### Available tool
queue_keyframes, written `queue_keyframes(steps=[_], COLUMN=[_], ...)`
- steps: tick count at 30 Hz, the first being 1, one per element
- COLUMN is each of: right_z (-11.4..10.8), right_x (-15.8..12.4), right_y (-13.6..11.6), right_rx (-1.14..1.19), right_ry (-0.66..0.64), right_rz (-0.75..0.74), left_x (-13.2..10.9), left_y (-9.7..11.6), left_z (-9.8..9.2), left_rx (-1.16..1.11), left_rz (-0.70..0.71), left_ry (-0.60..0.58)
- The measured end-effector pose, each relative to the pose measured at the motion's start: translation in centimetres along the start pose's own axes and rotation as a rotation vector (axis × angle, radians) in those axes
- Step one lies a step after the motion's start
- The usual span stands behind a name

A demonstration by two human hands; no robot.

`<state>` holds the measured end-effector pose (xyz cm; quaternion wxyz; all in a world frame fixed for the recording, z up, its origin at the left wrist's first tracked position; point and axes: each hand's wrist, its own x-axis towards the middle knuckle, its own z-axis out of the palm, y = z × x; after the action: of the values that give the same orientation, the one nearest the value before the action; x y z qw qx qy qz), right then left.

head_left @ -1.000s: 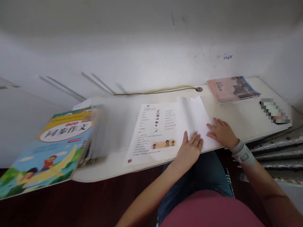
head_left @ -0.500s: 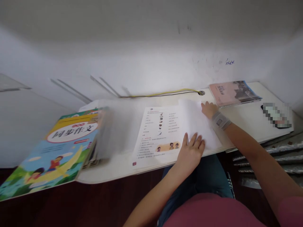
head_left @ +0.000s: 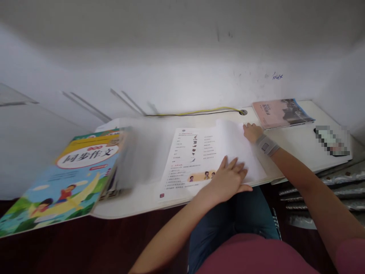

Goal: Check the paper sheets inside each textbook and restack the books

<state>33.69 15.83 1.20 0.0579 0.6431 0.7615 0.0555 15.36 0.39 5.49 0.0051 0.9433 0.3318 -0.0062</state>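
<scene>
An open workbook (head_left: 196, 160) lies on the white desk (head_left: 293, 148) in front of me, its left page printed with text and small pictures. A white page (head_left: 239, 148) on its right side is partly lifted. My left hand (head_left: 229, 179) lies flat on the lower part of that page, fingers stretched out. My right hand (head_left: 252, 132), with a grey wrist strap, rests at the page's upper right corner; its fingers are curled at the paper's edge, and I cannot tell whether they grip it.
A stack of books topped by a colourful cover (head_left: 68, 179) hangs over the desk's left edge. A pink-covered book (head_left: 282, 111) lies at the back right, a blurred-out object (head_left: 332, 140) beside it. A yellow cable (head_left: 196, 111) runs along the wall.
My right hand moved from the page's lower right up to its upper right corner. My left hand stayed on the lower page, turning slightly. The view drifted a little.
</scene>
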Motion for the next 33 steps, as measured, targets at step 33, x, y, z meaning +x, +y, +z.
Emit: queue_keyframes(steps=[33], right_z=[1.3], right_x=[0.0], right_y=[0.9], right_rx=[-0.015], right_ry=[0.060], right_rz=[-0.048], left_x=[16.4], left_y=[-11.1], left_z=[2.4], left_rx=[-0.073], left_rz=[-0.135], left_ry=[-0.189])
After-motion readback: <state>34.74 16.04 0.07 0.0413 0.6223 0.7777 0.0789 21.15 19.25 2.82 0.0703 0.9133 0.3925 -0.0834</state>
